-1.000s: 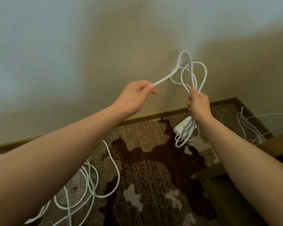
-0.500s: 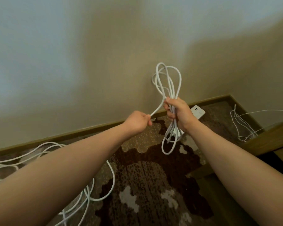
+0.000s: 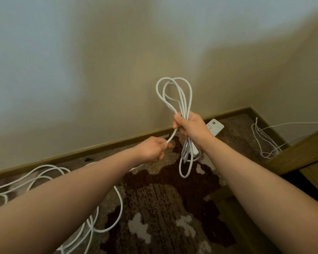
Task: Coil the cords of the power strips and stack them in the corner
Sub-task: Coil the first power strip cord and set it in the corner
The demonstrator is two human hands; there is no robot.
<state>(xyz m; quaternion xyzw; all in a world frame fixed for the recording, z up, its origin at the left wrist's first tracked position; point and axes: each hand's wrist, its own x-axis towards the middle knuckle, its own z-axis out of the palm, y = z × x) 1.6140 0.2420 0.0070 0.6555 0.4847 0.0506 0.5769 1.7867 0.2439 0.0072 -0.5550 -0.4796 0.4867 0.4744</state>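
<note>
Loose white cord (image 3: 106,213) sprawls on patterned carpet (image 3: 163,208) under your left forearm. Your left hand (image 3: 152,150) curled round free run of cord, pinching it just below bundle. Your right hand (image 3: 193,126) fisted tight round middle of coiled cord (image 3: 174,94), loops standing above fist, more loops hanging below. White power strip (image 3: 216,126) shows behind right wrist; resting or hanging, cannot tell. Thin white wire (image 3: 261,140) heaped in far corner beside wooden furniture (image 3: 305,153).
</note>
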